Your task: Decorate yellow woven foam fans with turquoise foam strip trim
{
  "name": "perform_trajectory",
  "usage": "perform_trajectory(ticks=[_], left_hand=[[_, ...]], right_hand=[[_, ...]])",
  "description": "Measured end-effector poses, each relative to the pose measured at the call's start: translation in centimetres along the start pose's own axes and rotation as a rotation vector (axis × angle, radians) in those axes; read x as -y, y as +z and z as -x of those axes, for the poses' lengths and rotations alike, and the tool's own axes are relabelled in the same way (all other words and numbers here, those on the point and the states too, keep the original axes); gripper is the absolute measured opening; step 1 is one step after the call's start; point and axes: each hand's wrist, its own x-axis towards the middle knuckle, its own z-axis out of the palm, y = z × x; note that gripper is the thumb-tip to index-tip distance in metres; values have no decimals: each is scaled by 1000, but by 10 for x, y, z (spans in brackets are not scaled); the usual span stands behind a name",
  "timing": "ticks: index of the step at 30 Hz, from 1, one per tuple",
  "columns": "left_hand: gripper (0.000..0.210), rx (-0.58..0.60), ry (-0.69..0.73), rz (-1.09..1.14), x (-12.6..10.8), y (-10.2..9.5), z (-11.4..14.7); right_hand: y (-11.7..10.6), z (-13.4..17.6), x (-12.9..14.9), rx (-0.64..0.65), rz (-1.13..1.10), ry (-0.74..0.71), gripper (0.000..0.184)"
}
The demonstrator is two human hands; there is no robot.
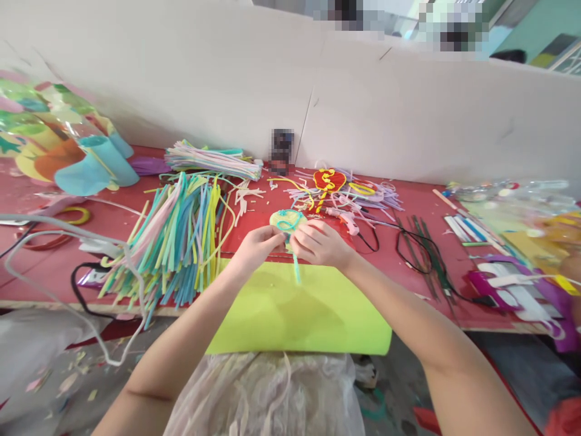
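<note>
Between my hands is a small round yellow craft piece (287,216) with teal trim. A teal twisted stem (297,268) hangs down from it over the yellow-green sheet (318,309). My left hand (263,241) pinches the piece at its lower left edge. From the right side, my right hand (318,241) grips it with bent fingers, which hide part of its lower edge. A pink glue gun (345,220) lies just beyond my right hand. Farther back rests a red heart-like piece with yellow trim (330,180).
Pastel pipe cleaners (177,236) spread left of my hands, with another bundle (211,160) behind. Blue boot-shaped pieces (102,166) stand far left. A black cable (415,266) curls at right, near a purple-and-white power strip (512,287). A pale wall (204,79) rises behind the red table (422,197).
</note>
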Motion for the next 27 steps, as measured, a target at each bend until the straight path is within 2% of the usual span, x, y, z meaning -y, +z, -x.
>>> perform_trajectory(ticks=[3,6,8,10,13,15,17,20,24,27], left_hand=[[20,-23,122,-136,-5,-2,7],[20,-66,192,-158,-3,-2,10],[21,-97,218,-139,3,-3,9],[22,-114,235,-125,12,-3,6],[23,-93,241,-145,25,-3,-1],[22,-74,252,-179,32,-2,-5],[21,-58,270,-212,37,-1,-10],[21,-34,288,-249,45,-1,-16],[24,-21,282,-235,62,-3,-26],[36,-17,209,-13,79,-5,-33]], right_hand=[[-8,-2,2,-39,44,37,14],[-10,2,10,-47,-4,234,19],[-9,4,18,-98,-110,489,22],[-5,6,29,-215,-275,836,20],[5,3,45,-330,-714,1318,22],[13,0,54,-344,-1027,1521,27],[20,-4,61,-343,-1228,1621,29],[30,-8,69,-377,-1357,1680,29],[44,-6,74,-415,-1341,1692,28],[55,0,76,-435,-1308,1712,28]])
